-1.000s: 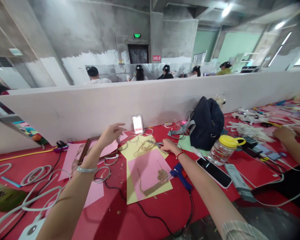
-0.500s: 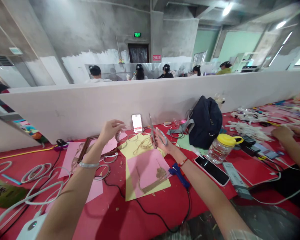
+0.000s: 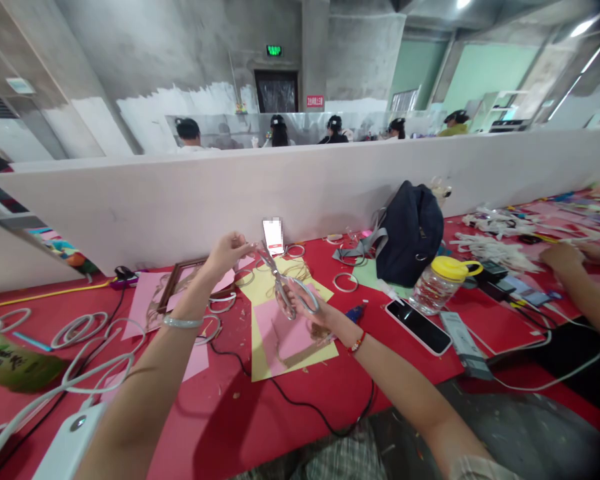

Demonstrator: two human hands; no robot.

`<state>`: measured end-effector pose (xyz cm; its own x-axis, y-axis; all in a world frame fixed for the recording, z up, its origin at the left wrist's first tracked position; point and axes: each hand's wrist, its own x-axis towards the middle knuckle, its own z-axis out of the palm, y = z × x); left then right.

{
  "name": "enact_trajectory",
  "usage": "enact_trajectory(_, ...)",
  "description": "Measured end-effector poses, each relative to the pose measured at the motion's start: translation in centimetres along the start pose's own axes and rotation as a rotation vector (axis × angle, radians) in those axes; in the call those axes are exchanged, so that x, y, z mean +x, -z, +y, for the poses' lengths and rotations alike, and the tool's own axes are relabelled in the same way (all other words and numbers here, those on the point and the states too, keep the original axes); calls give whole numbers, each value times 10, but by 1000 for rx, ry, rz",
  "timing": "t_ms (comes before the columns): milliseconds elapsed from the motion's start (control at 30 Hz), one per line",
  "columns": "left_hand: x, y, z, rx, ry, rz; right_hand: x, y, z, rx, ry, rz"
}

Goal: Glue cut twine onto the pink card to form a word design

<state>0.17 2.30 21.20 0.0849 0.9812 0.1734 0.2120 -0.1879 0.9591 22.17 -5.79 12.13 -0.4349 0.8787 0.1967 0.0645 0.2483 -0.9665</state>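
My right hand point(image 3: 314, 308) grips a pair of metal scissors point(image 3: 274, 268) by the handles, blades angled up and left. Their tips come close to the fingertips of my left hand point(image 3: 229, 255), which are pinched together; whatever they hold is too small to make out. Below lie a pink sheet point(image 3: 275, 327) with thin brown strands on it and a yellow sheet point(image 3: 260, 367) under that. A coil of tan twine point(image 3: 300, 270) rests behind the scissors. Next to my right wrist, a blue glue gun point(image 3: 355, 313) is partly hidden.
A phone point(image 3: 274, 237) with a lit screen leans on the white partition point(image 3: 205, 193). To the right are a dark backpack point(image 3: 413, 233), a yellow-lidded jar point(image 3: 437, 287) and another phone point(image 3: 419, 327). White cables point(image 3: 80, 330) and a frame point(image 3: 173, 287) lie left. A co-worker's hand point(image 3: 560, 257) shows far right.
My right hand has moved left, and the scissors have swung from pointing upward to pointing at my left fingertips. My left hand stays pinched in nearly the same place. The view has shifted slightly.
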Motion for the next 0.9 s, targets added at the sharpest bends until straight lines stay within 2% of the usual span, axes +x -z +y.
enact_trajectory(200,-10,-1,6,54,14,-43,3,-2,-21,285,-144,-131)
enact_trajectory(367,-13,3,7,45,31,-39,11,-6,-9,488,-73,-182)
enact_trajectory(500,-18,13,1,91,46,-55,13,-9,1,522,-61,-187)
enact_trajectory(633,-24,17,-10,126,35,-141,11,-11,-4,503,-56,-135)
enact_trajectory(767,-26,13,-18,112,-2,-150,8,-11,-5,500,-82,-133)
enact_trajectory(900,-31,5,-23,56,-4,-121,4,-11,4,518,-98,-156)
